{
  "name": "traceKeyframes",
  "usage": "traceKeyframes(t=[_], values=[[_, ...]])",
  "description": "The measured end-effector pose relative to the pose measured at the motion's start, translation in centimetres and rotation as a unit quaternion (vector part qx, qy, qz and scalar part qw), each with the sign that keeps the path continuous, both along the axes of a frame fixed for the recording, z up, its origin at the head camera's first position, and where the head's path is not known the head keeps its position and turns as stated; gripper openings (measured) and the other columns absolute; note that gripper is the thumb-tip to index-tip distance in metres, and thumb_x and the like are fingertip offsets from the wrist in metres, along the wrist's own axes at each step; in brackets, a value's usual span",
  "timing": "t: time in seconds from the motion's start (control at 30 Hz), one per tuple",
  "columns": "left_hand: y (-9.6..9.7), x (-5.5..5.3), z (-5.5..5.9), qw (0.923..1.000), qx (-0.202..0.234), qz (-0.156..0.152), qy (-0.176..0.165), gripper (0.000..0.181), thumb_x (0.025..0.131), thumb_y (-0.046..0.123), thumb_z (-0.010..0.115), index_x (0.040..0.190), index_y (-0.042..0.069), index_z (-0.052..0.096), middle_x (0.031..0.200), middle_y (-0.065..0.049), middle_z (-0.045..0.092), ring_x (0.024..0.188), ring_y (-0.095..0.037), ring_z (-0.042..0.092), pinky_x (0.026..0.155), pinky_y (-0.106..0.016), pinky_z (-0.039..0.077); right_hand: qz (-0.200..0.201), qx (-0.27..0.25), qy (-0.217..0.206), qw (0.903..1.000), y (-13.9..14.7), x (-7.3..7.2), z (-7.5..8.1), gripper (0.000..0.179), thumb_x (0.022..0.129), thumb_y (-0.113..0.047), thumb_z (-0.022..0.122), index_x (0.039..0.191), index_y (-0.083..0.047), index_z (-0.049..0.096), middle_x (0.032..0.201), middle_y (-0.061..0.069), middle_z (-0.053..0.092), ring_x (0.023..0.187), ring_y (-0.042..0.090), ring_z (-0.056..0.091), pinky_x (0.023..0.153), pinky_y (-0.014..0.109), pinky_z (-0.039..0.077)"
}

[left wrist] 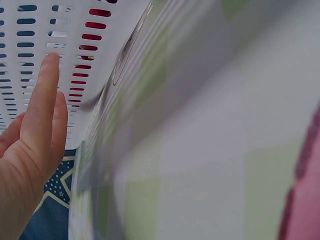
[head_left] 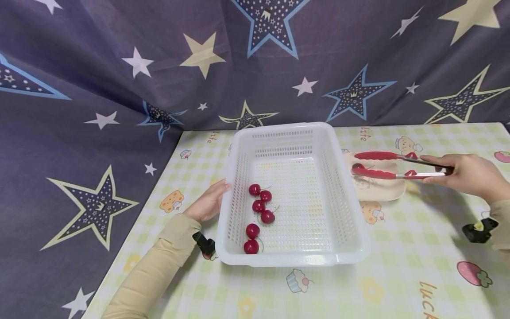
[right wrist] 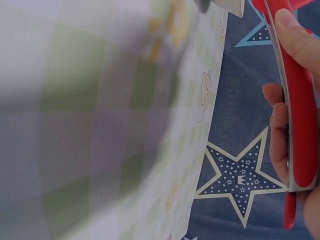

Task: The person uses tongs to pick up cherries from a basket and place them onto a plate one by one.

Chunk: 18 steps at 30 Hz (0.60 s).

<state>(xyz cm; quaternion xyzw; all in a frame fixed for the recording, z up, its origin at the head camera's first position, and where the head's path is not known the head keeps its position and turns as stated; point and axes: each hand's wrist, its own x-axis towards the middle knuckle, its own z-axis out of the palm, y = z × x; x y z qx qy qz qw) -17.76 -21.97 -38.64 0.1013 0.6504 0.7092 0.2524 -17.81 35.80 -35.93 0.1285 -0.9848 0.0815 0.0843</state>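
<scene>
A white perforated plastic basket stands on the table with several dark red cherries along its left side. My left hand rests at the basket's left wall, its fingers straight against the holes in the left wrist view. In my right hand I grip red-tipped metal tongs, whose red handle fills the palm in the right wrist view. The two tong arms are spread apart over a pale plate. One cherry lies there between the tips, right by the lower one.
The plate sits close against the basket's right side. A checked tablecloth with printed cartoons covers the table. Behind and to the left hangs a dark curtain with stars, meeting the table's back and left edges.
</scene>
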Motion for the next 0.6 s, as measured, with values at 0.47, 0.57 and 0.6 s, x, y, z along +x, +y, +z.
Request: traceKeyframes(t=[0.47, 0.57, 0.6], values=[[-0.11, 0.07, -0.09, 1.0, 0.002, -0.006, 0.005, 0.062, 0.1, 0.028, 0.039, 0.15, 0.0, 0.012, 0.147, -0.034, 0.024, 0.112, -0.01, 0.057, 0.095, -0.029, 0.051, 0.007, -0.009, 0.042, 0.9991, 0.47, 0.46, 0.14, 0.065, 0.06, -0.021, 0.087, 0.119, -0.004, 0.065, 0.061, -0.004, 0.043, 0.051, 0.007, 0.032, 0.046, 0.025, 0.028], [-0.11, 0.07, -0.08, 1.0, 0.0, -0.004, 0.004, 0.062, 0.1, 0.028, 0.039, 0.15, 0.0, 0.013, 0.147, -0.034, 0.024, 0.112, -0.011, 0.058, 0.096, -0.03, 0.051, 0.01, -0.008, 0.045, 0.9989, 0.65, 0.48, 0.23, 0.068, 0.059, -0.021, 0.088, 0.12, -0.004, 0.064, 0.064, -0.004, 0.045, 0.051, 0.005, 0.032, 0.046, 0.024, 0.027], [-0.1, 0.07, -0.07, 1.0, 0.0, -0.004, 0.004, 0.062, 0.1, 0.028, 0.039, 0.15, 0.001, 0.013, 0.147, -0.034, 0.024, 0.112, -0.011, 0.058, 0.096, -0.03, 0.051, 0.009, -0.007, 0.043, 0.999, 0.71, 0.5, 0.25, 0.069, 0.059, -0.021, 0.088, 0.122, -0.004, 0.063, 0.066, -0.004, 0.045, 0.052, 0.004, 0.031, 0.046, 0.023, 0.027]])
